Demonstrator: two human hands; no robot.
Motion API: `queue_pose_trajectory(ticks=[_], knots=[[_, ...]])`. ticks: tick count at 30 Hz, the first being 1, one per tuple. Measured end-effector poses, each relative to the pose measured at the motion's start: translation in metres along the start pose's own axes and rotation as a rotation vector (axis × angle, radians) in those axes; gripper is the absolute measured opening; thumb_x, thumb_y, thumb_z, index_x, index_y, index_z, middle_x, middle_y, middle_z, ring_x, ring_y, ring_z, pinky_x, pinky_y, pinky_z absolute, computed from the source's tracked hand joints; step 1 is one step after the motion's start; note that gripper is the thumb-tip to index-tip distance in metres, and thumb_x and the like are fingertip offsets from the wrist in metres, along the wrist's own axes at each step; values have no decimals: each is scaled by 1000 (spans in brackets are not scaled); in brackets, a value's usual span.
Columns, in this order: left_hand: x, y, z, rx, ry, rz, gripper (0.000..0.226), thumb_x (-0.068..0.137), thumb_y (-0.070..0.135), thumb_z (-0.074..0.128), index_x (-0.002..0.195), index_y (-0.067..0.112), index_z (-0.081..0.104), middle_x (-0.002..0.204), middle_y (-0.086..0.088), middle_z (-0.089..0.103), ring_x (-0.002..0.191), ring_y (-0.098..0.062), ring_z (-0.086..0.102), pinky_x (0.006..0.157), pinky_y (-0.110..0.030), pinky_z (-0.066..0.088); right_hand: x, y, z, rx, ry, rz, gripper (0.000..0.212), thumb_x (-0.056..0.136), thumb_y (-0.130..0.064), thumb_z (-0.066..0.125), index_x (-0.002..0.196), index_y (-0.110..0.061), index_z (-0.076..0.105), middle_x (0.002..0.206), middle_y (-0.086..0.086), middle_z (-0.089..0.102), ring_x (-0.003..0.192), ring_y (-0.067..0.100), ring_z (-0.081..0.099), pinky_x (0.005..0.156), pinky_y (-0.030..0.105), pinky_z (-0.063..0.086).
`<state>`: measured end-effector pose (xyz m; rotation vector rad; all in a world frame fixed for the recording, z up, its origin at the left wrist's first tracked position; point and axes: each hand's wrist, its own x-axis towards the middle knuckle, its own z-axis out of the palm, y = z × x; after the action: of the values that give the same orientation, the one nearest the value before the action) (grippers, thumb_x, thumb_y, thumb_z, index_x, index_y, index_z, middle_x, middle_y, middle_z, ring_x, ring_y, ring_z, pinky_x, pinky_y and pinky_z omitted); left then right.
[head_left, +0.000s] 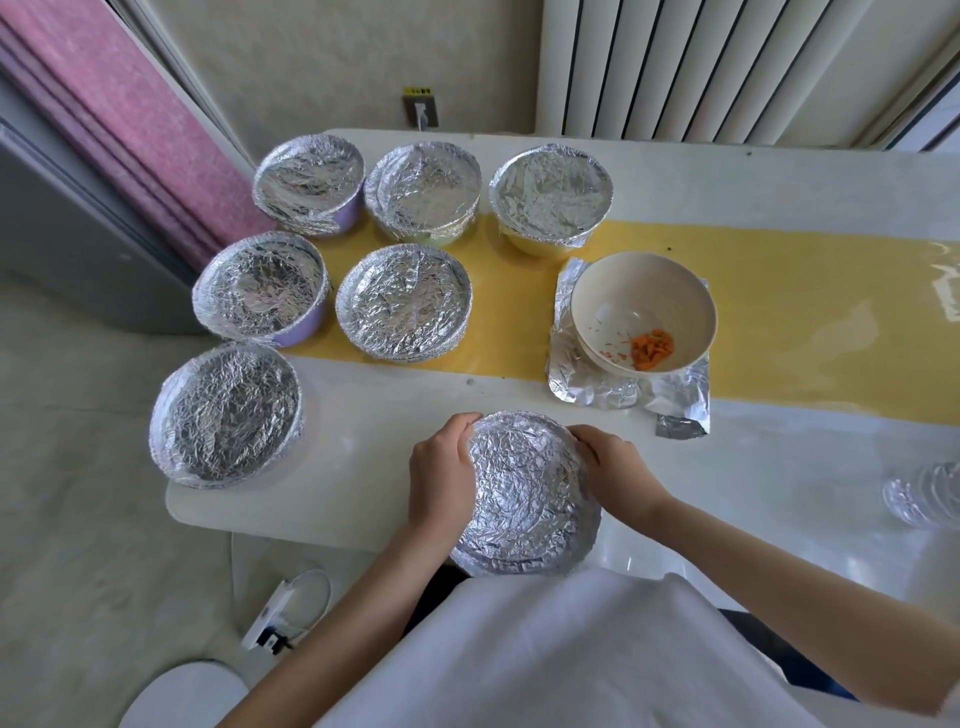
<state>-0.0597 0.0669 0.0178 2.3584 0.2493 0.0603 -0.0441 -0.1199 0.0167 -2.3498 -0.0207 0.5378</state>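
A foil-covered bowl (524, 493) stands at the table's near edge, right in front of me. My left hand (441, 467) grips its left rim with curled fingers. My right hand (613, 465) grips its right rim the same way. The foil is crinkled and pressed down over the bowl's mouth. An uncovered cream bowl (644, 312) with a small heap of orange carrot pieces (652, 349) sits on a loose sheet of foil (587, 384) to the right, beyond my hands.
Several more foil-covered bowls (405, 301) stand in rows on the left half of the white table (779, 467), some on the yellow runner (805, 322). A foil roll or scrap (919, 493) lies at the right edge. A radiator (675, 67) is behind the table.
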Motion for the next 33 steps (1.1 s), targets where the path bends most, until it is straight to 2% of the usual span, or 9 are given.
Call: queue_pose_trajectory(ticks=[5,8,10,12,15,20,24,30,33], knots=[[2,-2,-5,-34,-33,-1,26,96,7,47,115,8,64,106,-9,69,94,-25,64,77,-16,40,0,2,0,-107,-18,-26,31,91,0,41,115,-7,60,103,14,68,97,38,58,75,32,35],[11,6,-10,-27,-167,21,30,97,14,43,124,15,58,119,-5,64,109,-22,58,86,-22,42,0,0,-1,-133,-28,-50,33,92,0,40,119,-7,56,106,15,67,98,37,58,74,29,33],[18,9,-10,40,-267,42,30,100,19,37,122,18,58,95,-9,68,87,-28,61,63,-24,41,2,-3,-2,-126,-41,-51,34,92,0,39,121,-8,55,106,15,67,99,36,58,77,30,36],[20,10,-9,60,-282,69,27,100,17,37,116,15,59,73,-10,62,67,-29,56,48,-21,27,2,-5,-5,-137,-60,-66,33,94,-2,38,121,-8,56,107,15,67,100,35,59,79,30,38],[20,7,-6,51,-262,61,24,99,13,41,112,13,61,75,-11,63,69,-31,58,50,-22,26,2,-10,-11,-122,-58,-116,32,98,-7,37,125,-8,54,116,10,65,108,29,57,85,26,36],[18,11,-2,60,-304,83,23,99,12,41,111,12,61,67,-5,57,49,-5,39,43,-16,25,10,-15,-10,-89,-54,-151,34,94,-1,42,119,-12,61,111,7,68,104,25,60,85,27,41],[16,12,-2,60,-341,100,23,100,15,39,113,12,57,79,-11,64,54,-12,45,48,-21,29,14,-12,-13,-144,-96,-153,31,95,-2,40,117,-9,61,109,9,67,100,27,59,80,27,40],[20,10,1,6,-343,96,17,99,15,40,102,10,57,55,7,44,46,-7,36,43,-21,22,18,-20,-14,-91,-144,-186,31,100,-10,37,123,-10,58,110,8,65,99,24,57,81,27,37],[18,11,3,-25,-334,132,18,98,11,42,101,8,59,79,1,55,64,-9,47,55,-15,32,20,-17,-14,-101,-166,-162,30,99,-10,37,119,-12,60,105,9,66,94,25,58,80,30,40]])
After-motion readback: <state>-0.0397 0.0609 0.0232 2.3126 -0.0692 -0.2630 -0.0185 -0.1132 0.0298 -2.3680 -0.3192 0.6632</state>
